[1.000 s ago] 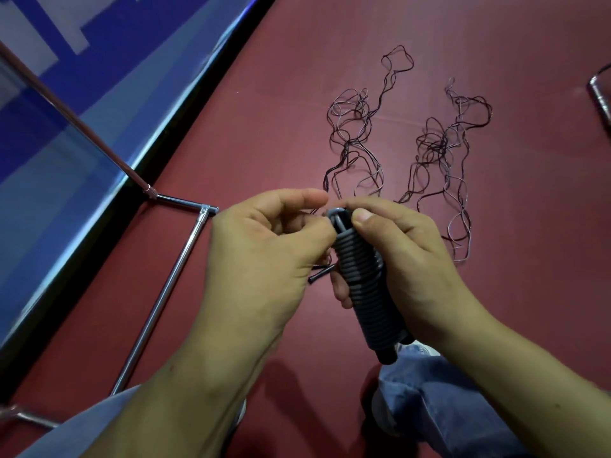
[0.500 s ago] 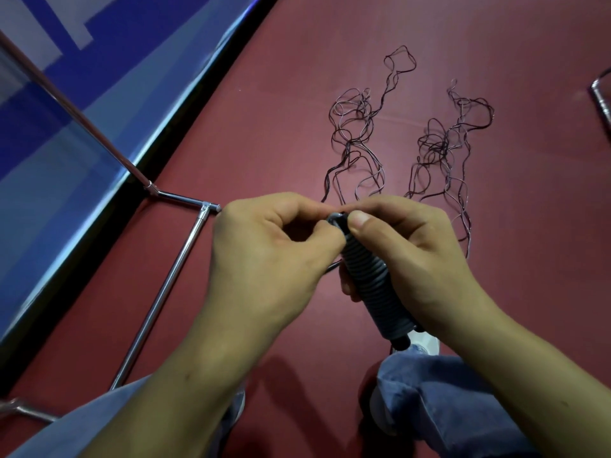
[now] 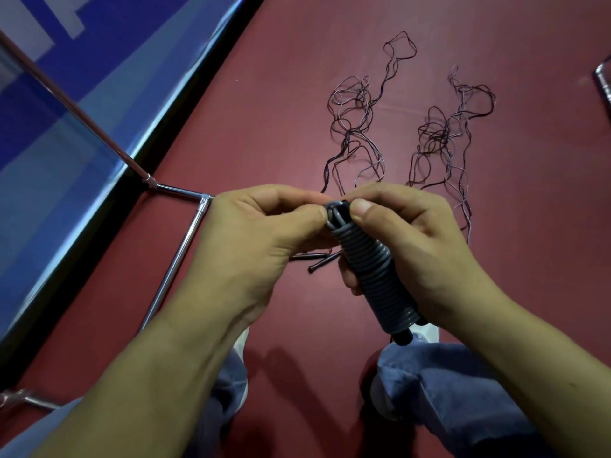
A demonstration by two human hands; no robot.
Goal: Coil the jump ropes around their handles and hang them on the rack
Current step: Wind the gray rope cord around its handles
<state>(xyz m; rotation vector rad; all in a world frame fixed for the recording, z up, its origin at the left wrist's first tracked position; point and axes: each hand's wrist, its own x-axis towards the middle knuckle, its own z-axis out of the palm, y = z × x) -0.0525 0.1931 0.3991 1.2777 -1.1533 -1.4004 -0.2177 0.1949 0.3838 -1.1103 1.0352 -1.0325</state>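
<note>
A grey jump rope [image 3: 370,266] is wound in tight coils around its dark handles, held upright and tilted in front of me. My right hand [image 3: 420,256] grips the coiled bundle, thumb pressed at its top. My left hand [image 3: 261,239] pinches the rope's end at the top of the bundle between thumb and fingers. Two more thin dark ropes lie tangled on the red floor beyond, one [image 3: 357,127] to the left and one [image 3: 446,137] to the right. Thin dark handle ends [image 3: 317,259] lie on the floor under my hands.
The chrome rack's base bars [image 3: 178,259] lie on the floor at left, with an upright pole [image 3: 76,107] rising toward the upper left. A blue wall panel [image 3: 66,127] borders the floor. My jeans and white shoes [image 3: 426,335] are below. A metal piece [image 3: 603,77] shows at the right edge.
My hands have drawn closer at the top of the bundle. The left thumb and fingers have closed on the rope end beside the right thumb, and the bundle has tilted a little.
</note>
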